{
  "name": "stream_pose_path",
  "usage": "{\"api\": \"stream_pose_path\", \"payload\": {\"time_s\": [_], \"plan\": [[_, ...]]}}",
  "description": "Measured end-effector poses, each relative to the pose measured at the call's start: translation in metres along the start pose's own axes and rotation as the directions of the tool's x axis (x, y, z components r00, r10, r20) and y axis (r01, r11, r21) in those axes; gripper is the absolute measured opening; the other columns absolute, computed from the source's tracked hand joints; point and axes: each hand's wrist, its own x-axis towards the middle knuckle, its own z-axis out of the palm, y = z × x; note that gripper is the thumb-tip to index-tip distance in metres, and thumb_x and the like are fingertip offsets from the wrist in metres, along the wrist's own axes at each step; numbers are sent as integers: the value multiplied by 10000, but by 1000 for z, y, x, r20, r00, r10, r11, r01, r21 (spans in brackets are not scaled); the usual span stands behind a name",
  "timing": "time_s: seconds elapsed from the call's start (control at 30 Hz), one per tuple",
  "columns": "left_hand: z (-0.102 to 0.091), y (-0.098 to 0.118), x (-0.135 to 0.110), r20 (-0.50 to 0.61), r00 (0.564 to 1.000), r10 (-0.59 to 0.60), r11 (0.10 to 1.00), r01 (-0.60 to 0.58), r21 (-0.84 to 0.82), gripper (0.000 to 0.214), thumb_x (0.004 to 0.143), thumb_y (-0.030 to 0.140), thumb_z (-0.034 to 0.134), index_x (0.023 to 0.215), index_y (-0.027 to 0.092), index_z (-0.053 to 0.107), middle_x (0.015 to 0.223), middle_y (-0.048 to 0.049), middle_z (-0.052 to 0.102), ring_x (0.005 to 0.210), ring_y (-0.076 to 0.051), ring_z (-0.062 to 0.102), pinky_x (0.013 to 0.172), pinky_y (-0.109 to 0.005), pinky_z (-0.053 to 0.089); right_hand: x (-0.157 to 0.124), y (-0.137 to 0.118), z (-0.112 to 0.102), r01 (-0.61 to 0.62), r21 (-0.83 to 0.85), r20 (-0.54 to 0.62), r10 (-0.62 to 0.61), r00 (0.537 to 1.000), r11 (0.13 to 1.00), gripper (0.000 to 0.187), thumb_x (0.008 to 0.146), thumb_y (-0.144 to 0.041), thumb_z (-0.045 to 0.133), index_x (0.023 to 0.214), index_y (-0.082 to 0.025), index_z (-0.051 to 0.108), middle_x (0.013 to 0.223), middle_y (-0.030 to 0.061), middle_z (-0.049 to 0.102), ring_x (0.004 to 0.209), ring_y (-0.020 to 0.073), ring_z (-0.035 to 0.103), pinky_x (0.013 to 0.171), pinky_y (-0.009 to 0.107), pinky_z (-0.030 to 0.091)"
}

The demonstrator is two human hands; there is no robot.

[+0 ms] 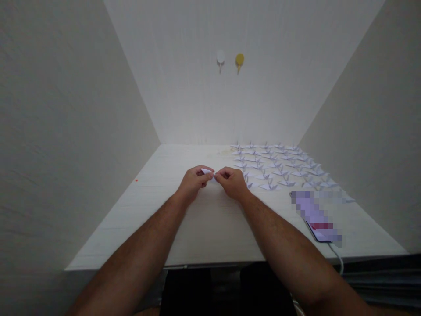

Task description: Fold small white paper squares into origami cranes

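A small piece of folded white paper (205, 171) is pinched between both hands, above the middle of the white table (210, 232). My left hand (194, 181) is closed on its left side, with the thumb on top. My right hand (233, 181) pinches the right end between thumb and fingertips. Part of the paper is hidden by the fingers. Just right of my right hand stand rows of folded white paper cranes (269, 186), several of them, spread over the back right of the table.
A phone (312, 215), partly pixelated, lies at the right with a white cable (336, 256) running off the front edge. Walls enclose the table on three sides. A white hook (220, 57) and a yellow hook (240, 59) are on the back wall. A red dot (137, 180) marks the left.
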Motion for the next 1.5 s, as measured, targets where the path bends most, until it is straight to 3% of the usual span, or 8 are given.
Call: {"api": "stream_pose_path", "payload": {"time_s": [0.2,0.4,0.67,0.87,1.2,1.5], "plan": [[-1,-1,2,-48,999,20,996,-16,85,183,553,259,776,657,142,681,561,3,573,487,-80,420,478,-238,290,0,2,1,-25,23,27,24,999,999,206,733,-351,657,697,-151,686,643,25,672,573,117,554,568,242,411],[1,-5,6,-107,994,-2,1000,3,5,172,534,221,757,643,128,662,556,6,556,477,-76,424,464,-237,273,2,6,-1,-21,-29,27,22,999,999,177,724,-321,642,680,-153,671,608,4,635,555,110,515,557,242,397],[8,-4,5,-143,990,0,1000,3,23,129,550,166,727,641,115,652,522,14,536,451,-70,405,460,-237,262,4,6,-4,-4,-79,28,6,1000,997,175,718,-321,624,645,-162,617,579,-13,582,544,104,472,555,244,391],[2,-6,5,-24,997,-74,997,74,19,136,595,166,745,649,108,634,477,18,472,443,-66,382,470,-231,225,5,12,-1,-43,-58,37,45,998,997,139,695,-291,612,658,-157,620,592,-15,572,568,106,481,555,240,385],[-3,0,6,-36,998,-61,995,63,74,114,598,162,724,644,139,622,464,34,495,419,-66,418,437,-220,261,7,10,-6,-158,85,75,152,986,984,182,692,-339,652,675,-158,634,554,-22,583,511,97,493,496,221,367],[-3,-2,3,-28,997,-66,994,68,88,69,668,167,686,684,147,622,533,16,550,475,-73,483,475,-210,331,2,3,-3,-174,127,101,162,982,977,173,677,-328,683,710,-159,669,622,18,665,599,144,621,581,255,455]]}}
